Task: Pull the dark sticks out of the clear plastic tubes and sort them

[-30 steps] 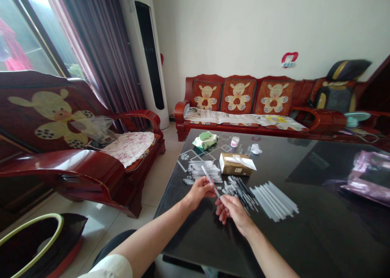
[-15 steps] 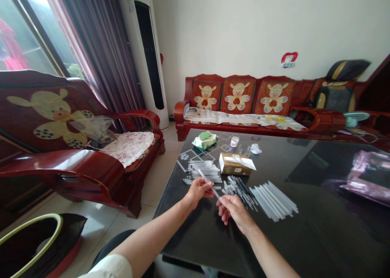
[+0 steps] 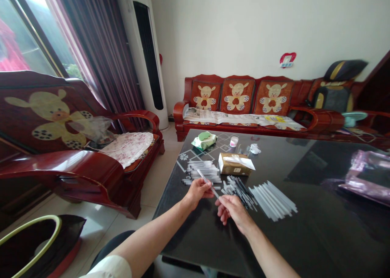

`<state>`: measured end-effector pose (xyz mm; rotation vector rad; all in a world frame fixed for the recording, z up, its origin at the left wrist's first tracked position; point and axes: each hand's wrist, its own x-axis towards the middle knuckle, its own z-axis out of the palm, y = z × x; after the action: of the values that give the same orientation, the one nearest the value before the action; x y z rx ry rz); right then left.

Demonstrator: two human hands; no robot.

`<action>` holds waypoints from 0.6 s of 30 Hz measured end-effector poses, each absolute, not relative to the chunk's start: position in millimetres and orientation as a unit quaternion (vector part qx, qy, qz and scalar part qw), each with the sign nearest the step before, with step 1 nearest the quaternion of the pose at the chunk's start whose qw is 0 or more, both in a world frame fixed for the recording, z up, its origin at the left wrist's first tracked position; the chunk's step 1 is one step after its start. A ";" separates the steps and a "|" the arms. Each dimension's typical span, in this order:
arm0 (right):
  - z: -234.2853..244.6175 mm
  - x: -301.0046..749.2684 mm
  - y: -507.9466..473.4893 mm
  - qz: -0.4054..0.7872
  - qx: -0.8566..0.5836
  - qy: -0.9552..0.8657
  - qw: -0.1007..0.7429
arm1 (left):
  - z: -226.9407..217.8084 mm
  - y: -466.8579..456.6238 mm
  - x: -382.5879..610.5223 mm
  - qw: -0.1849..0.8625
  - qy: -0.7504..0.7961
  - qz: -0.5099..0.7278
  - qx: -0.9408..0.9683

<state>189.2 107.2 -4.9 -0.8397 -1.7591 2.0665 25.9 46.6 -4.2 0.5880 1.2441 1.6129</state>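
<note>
Between my two hands is a slim, pale pen (image 3: pixel 215 191), slanting from upper left to lower right. My left hand (image 3: pixel 198 193) pinches its middle, and the upper end sticks out past the fingers. At the lower end, the thumb and fingers of my right hand (image 3: pixel 233 211) are closed on it. Just beyond my left hand lies a pile of pale pens (image 3: pixel 203 170) with dark ends. A heap of thin black-and-white pen parts (image 3: pixel 240 190) is past my right hand. Right of that, frosted pen barrels (image 3: pixel 272 201) lie side by side.
A tissue box (image 3: pixel 236 165) stands behind the piles on the dark table (image 3: pixel 304 237). Farther back are a wet-wipe pack (image 3: pixel 204 141), a small cup (image 3: pixel 234 141) and crumpled tissue (image 3: pixel 255 149). A purple plastic package (image 3: pixel 362 178) lies at the right. A bin (image 3: pixel 57 237) stands at lower left.
Both hands keep their hold on the pen in nearly the same place. The whole view has shifted very slightly; the piles look unchanged.
</note>
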 end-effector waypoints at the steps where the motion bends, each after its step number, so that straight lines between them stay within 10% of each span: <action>1: -5.5 189.5 107.9 0.717 -0.292 -0.615 0.151 | -4.5 46.9 25.9 0.488 0.513 0.664 0.241; 18: -11.0 188.2 111.8 0.696 -0.295 -0.632 0.170 | -5.7 48.3 25.3 0.487 0.512 0.667 0.237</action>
<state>188.2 111.8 -11.0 -0.8383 -1.7962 1.9775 25.3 48.3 -5.7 0.5761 1.2443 1.6227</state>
